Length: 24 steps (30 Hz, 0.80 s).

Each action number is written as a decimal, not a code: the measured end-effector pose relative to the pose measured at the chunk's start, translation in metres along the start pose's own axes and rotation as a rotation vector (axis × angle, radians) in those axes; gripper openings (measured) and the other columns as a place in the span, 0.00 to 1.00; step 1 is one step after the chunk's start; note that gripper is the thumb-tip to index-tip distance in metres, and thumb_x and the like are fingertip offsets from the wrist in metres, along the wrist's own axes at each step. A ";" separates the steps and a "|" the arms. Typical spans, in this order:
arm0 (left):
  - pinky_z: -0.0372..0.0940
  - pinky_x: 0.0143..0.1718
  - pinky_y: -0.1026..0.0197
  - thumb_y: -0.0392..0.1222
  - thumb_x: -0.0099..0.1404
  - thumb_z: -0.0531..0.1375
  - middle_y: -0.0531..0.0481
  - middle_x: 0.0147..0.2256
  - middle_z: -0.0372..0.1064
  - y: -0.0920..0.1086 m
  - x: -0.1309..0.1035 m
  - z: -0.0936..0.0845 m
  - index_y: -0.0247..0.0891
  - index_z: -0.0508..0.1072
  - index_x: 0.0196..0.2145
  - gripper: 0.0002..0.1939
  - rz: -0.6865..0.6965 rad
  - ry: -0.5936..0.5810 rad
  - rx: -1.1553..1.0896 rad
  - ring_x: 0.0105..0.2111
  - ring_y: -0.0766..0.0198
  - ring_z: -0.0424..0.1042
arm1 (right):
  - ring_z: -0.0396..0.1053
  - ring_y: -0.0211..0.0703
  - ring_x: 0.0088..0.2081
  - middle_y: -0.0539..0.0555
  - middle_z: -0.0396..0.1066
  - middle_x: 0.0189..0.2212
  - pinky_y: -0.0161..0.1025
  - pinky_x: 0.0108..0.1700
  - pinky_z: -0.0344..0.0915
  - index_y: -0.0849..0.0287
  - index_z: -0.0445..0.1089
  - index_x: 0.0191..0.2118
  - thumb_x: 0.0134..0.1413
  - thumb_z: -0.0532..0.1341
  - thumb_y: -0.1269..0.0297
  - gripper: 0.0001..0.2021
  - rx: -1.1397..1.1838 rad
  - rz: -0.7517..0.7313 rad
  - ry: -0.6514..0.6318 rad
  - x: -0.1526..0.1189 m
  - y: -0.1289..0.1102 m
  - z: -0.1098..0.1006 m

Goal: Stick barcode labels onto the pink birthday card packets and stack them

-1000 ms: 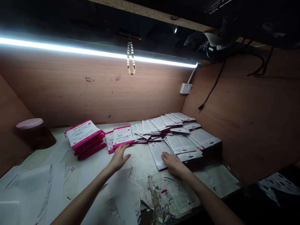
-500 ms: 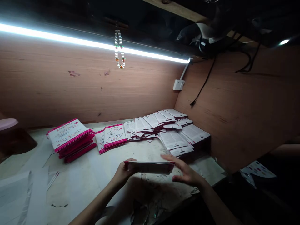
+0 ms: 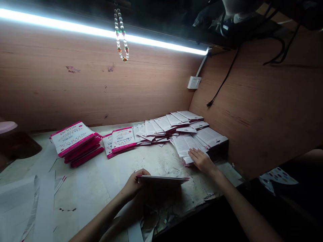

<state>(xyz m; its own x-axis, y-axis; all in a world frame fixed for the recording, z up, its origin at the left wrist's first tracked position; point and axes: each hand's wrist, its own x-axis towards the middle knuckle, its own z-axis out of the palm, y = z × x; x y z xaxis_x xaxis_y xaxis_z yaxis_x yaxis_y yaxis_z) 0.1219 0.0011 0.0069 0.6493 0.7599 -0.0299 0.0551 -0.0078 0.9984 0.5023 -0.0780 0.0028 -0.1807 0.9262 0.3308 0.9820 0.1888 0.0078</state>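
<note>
My left hand [image 3: 137, 183] grips the left end of a thin stack of flat packets [image 3: 164, 178], seen nearly edge-on above the near part of the table. My right hand [image 3: 201, 160] lies with its fingers stretched out on the near white packets [image 3: 184, 145] of the spread pile at the right. Farther back, more white packets [image 3: 163, 123] overlap in a row. A few pink-and-white packets [image 3: 123, 138] lie face up left of that row, and a taller pink-and-white stack [image 3: 74, 138] stands at the left.
A dark container with a pink lid [image 3: 7, 126] is at the left edge. Clear plastic sheets [image 3: 16, 205] lie at the lower left. The wooden wall [image 3: 88, 97] bounds the table [image 3: 91, 188] behind. A beaded string [image 3: 121, 37] and a black cable [image 3: 223, 84] hang above.
My right hand has moved from beside the held stack, forward and right onto the white packets. My left hand still holds its stack, now seen more edge-on. The view has shifted slightly.
</note>
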 end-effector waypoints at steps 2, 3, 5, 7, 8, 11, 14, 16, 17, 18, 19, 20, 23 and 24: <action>0.62 0.32 0.62 0.44 0.53 0.66 0.51 0.28 0.71 0.001 -0.001 0.000 0.36 0.71 0.29 0.10 0.008 -0.005 0.003 0.29 0.62 0.68 | 0.61 0.53 0.60 0.61 0.67 0.56 0.57 0.62 0.57 0.62 0.69 0.55 0.60 0.46 0.77 0.22 0.054 -0.008 0.087 -0.005 -0.007 -0.007; 0.62 0.32 0.62 0.44 0.53 0.66 0.51 0.28 0.71 0.001 -0.001 -0.001 0.37 0.71 0.29 0.10 0.011 -0.007 0.007 0.29 0.62 0.68 | 0.63 0.52 0.60 0.60 0.68 0.55 0.57 0.62 0.58 0.61 0.69 0.54 0.61 0.45 0.76 0.22 0.093 -0.016 0.141 -0.008 -0.011 -0.013; 0.62 0.32 0.62 0.44 0.54 0.66 0.51 0.28 0.71 0.001 -0.002 -0.002 0.37 0.71 0.29 0.09 0.014 -0.015 0.026 0.29 0.61 0.69 | 0.65 0.51 0.58 0.58 0.70 0.54 0.56 0.61 0.60 0.58 0.70 0.54 0.64 0.46 0.71 0.21 0.192 0.000 0.266 -0.017 -0.021 -0.029; 0.64 0.33 0.61 0.45 0.56 0.64 0.50 0.29 0.72 -0.001 -0.002 -0.004 0.37 0.71 0.30 0.09 0.026 -0.034 0.066 0.31 0.60 0.70 | 0.70 0.51 0.53 0.58 0.73 0.50 0.53 0.57 0.66 0.56 0.71 0.51 0.65 0.48 0.65 0.17 0.297 0.126 0.444 -0.026 -0.032 -0.047; 0.65 0.36 0.59 0.44 0.57 0.64 0.49 0.31 0.72 -0.003 -0.001 -0.004 0.37 0.71 0.32 0.09 0.044 -0.036 0.091 0.33 0.58 0.71 | 0.73 0.52 0.49 0.59 0.75 0.46 0.51 0.53 0.69 0.56 0.72 0.49 0.65 0.51 0.62 0.15 0.353 0.222 0.540 -0.030 -0.037 -0.055; 0.64 0.49 0.52 0.43 0.54 0.66 0.41 0.51 0.67 -0.010 0.003 -0.003 0.41 0.65 0.52 0.27 0.170 0.034 0.109 0.49 0.51 0.70 | 0.76 0.52 0.34 0.58 0.78 0.33 0.46 0.38 0.74 0.57 0.74 0.41 0.61 0.57 0.52 0.15 0.603 0.468 0.678 -0.037 -0.053 -0.062; 0.54 0.60 0.45 0.42 0.51 0.69 0.36 0.65 0.46 -0.013 0.007 0.000 0.46 0.46 0.64 0.50 0.278 0.084 0.067 0.62 0.46 0.56 | 0.75 0.51 0.35 0.57 0.77 0.35 0.45 0.37 0.74 0.57 0.73 0.44 0.58 0.57 0.44 0.21 0.971 0.495 0.520 -0.042 -0.079 -0.044; 0.53 0.60 0.45 0.43 0.53 0.68 0.36 0.62 0.52 -0.010 0.006 0.003 0.45 0.46 0.64 0.47 0.267 0.038 0.076 0.61 0.47 0.57 | 0.72 0.55 0.47 0.59 0.74 0.47 0.49 0.46 0.71 0.56 0.68 0.53 0.59 0.52 0.40 0.28 1.155 0.471 0.419 -0.047 -0.102 -0.024; 0.56 0.58 0.46 0.43 0.55 0.67 0.37 0.59 0.59 -0.008 0.004 0.005 0.44 0.49 0.63 0.44 0.249 0.012 0.093 0.58 0.48 0.61 | 0.68 0.57 0.53 0.60 0.70 0.52 0.51 0.50 0.68 0.55 0.65 0.56 0.59 0.49 0.37 0.31 1.216 0.469 0.397 -0.050 -0.114 -0.014; 0.59 0.55 0.47 0.42 0.56 0.66 0.38 0.54 0.64 -0.006 0.002 0.007 0.43 0.53 0.62 0.40 0.232 -0.011 0.114 0.54 0.50 0.65 | 0.63 0.58 0.57 0.60 0.66 0.56 0.54 0.54 0.65 0.55 0.62 0.59 0.58 0.45 0.35 0.34 1.256 0.478 0.392 -0.053 -0.127 -0.005; 0.61 0.52 0.49 0.42 0.57 0.66 0.40 0.50 0.67 -0.003 0.000 0.010 0.42 0.56 0.60 0.36 0.218 -0.031 0.134 0.50 0.51 0.68 | 0.60 0.59 0.59 0.60 0.63 0.58 0.56 0.57 0.61 0.54 0.61 0.59 0.58 0.42 0.33 0.36 1.275 0.495 0.404 -0.057 -0.138 0.003; 0.63 0.49 0.51 0.41 0.57 0.66 0.42 0.47 0.68 -0.001 -0.002 0.013 0.42 0.59 0.58 0.33 0.208 -0.042 0.150 0.46 0.53 0.69 | 0.58 0.60 0.60 0.60 0.62 0.58 0.57 0.58 0.59 0.54 0.62 0.59 0.57 0.39 0.31 0.38 1.279 0.517 0.426 -0.060 -0.148 0.009; 0.63 0.46 0.55 0.39 0.56 0.66 0.45 0.44 0.69 0.006 -0.006 0.020 0.40 0.65 0.51 0.25 0.197 -0.041 0.127 0.43 0.56 0.69 | 0.58 0.62 0.59 0.60 0.62 0.57 0.60 0.60 0.54 0.54 0.64 0.56 0.55 0.34 0.30 0.41 1.268 0.548 0.493 -0.064 -0.166 0.017; 0.63 0.45 0.56 0.39 0.56 0.66 0.45 0.44 0.69 0.007 -0.007 0.021 0.40 0.67 0.49 0.23 0.193 -0.036 0.111 0.43 0.57 0.69 | 0.58 0.63 0.58 0.60 0.62 0.56 0.61 0.60 0.53 0.55 0.63 0.56 0.54 0.33 0.29 0.42 1.267 0.539 0.521 -0.064 -0.169 0.017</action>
<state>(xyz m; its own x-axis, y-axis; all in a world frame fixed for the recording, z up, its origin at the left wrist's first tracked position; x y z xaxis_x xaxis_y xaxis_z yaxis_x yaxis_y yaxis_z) 0.1341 -0.0178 0.0135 0.6827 0.7135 0.1576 0.0086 -0.2235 0.9747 0.3468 -0.1636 -0.0358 0.4931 0.8079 0.3228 0.1702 0.2743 -0.9465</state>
